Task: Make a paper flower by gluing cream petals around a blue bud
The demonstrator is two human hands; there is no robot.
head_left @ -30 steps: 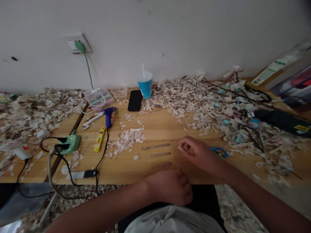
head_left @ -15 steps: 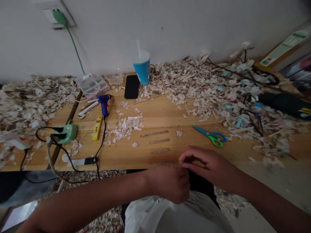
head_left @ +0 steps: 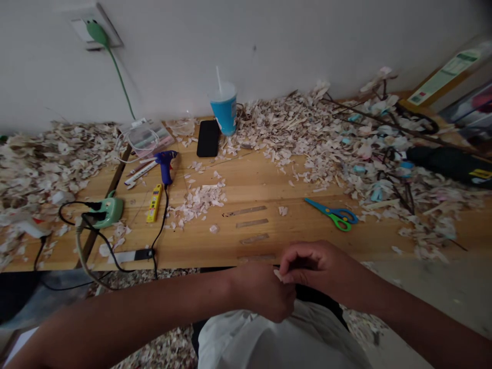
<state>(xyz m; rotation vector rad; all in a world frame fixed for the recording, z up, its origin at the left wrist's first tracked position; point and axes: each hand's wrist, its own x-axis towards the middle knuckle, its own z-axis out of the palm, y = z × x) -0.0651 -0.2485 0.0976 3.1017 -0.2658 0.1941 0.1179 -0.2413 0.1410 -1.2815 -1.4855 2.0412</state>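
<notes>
At the table's front edge, my left hand (head_left: pixel 265 289) is closed, back upward, its fingertips hidden. Thumb and fingers of my right hand (head_left: pixel 321 269) pinch a small pale flake (head_left: pixel 278 275), right against the left hand. Just beyond the hands, thin tape-like strips (head_left: pixel 252 223) lie in a column on the wooden table (head_left: pixel 215 251). Blue and green scissors (head_left: pixel 333 212) rest to the right of the strips. A small pile of pale flakes (head_left: pixel 202 201) lies to their left.
A blue glue gun (head_left: pixel 165 165), yellow box (head_left: pixel 154 203) and green power strip (head_left: pixel 109 211) with cables lie left. A phone (head_left: pixel 208 138) and blue cup (head_left: pixel 225 114) stand near the wall. Shavings (head_left: pixel 292 128) and branches (head_left: pixel 415 134) cover the back right.
My right hand has shifted slightly left and down, closer to my left hand. The pale flake at its fingertips now shows more clearly.
</notes>
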